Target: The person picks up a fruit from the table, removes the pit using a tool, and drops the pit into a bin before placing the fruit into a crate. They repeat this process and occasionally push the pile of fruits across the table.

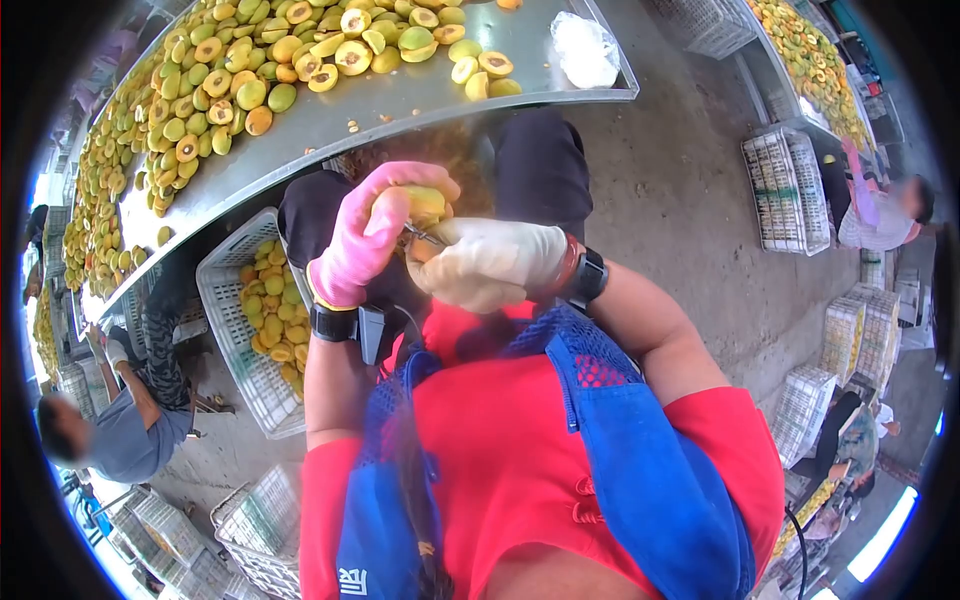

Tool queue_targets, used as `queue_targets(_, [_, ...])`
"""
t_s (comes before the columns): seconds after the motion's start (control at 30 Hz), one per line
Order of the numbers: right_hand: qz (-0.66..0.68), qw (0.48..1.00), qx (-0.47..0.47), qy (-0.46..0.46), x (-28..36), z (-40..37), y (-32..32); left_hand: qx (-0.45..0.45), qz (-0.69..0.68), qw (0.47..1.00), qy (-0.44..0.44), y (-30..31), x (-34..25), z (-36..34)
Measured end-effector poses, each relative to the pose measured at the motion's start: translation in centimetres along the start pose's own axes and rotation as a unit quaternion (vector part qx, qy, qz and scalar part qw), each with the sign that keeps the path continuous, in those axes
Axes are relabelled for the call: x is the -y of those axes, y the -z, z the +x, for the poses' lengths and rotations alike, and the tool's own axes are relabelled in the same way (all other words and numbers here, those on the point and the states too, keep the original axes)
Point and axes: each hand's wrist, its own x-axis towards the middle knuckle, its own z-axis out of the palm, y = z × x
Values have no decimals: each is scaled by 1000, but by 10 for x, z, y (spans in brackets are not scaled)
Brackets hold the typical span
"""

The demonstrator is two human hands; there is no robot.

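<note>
My left hand [368, 228], in a pink glove, is closed around a yellow-green peach [426, 205] above my lap. My right hand [490, 262], in a white glove, is closed on a small metal tool [424, 237] right against the lower side of the fruit. Fingers hide most of the tool, so its exact kind cannot be made out. A brownish-orange piece [424, 250] shows beside the right fingertips. Both hands are close together, just short of the table edge.
A metal table [400, 125] carries a large heap of halved peaches [240, 85] and a white plastic bag [584, 50]. Below its edge, at my left, stands a white crate [232, 300] with peach pieces [275, 310]. Co-workers sit left and right, near stacked crates [785, 190].
</note>
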Motion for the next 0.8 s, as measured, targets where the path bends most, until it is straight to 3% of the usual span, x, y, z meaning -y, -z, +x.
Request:
queue_targets(0.13, [-55,998,-39,15,-1,4,-3,-38,3,999,-19,4,5,4])
queue_targets(0.27, [-131,979,-143,62,-2,9,-6,-272,-94,957,-44,13,3,4])
queue_targets(0.33, [-172,964,-196,51,-7,14,1,-276,-109,951,-85,27,1,-6])
queue_targets(0.43, [-266,927,-263,2,-14,20,14,-366,36,927,-74,48,-11,-41])
queue_targets(0.5, [-279,923,-265,6,-14,17,11,-445,211,870,-15,58,-33,-74])
queue_targets(0.53, [-277,924,-264,11,-10,13,7,-486,191,851,-61,88,-20,-102])
queue_targets(0.57, [-275,922,-271,-19,-8,10,9,-519,326,788,55,120,-16,-138])
queue_targets(0.6, [-284,915,-288,15,-15,13,15,-514,500,666,206,119,-34,-150])
queue_targets(0.63, [-293,905,-303,48,-27,20,26,-512,559,581,297,143,-29,-175])
queue_targets(0.67, [-303,895,-318,82,-34,24,34,-487,639,492,337,190,-4,-217])
queue_targets(0.73, [-259,922,-287,25,-41,27,52,-497,682,419,335,165,-19,-196])
queue_targets(0.8, [-241,934,-262,-15,-60,39,81,-487,604,602,190,140,-29,-150])
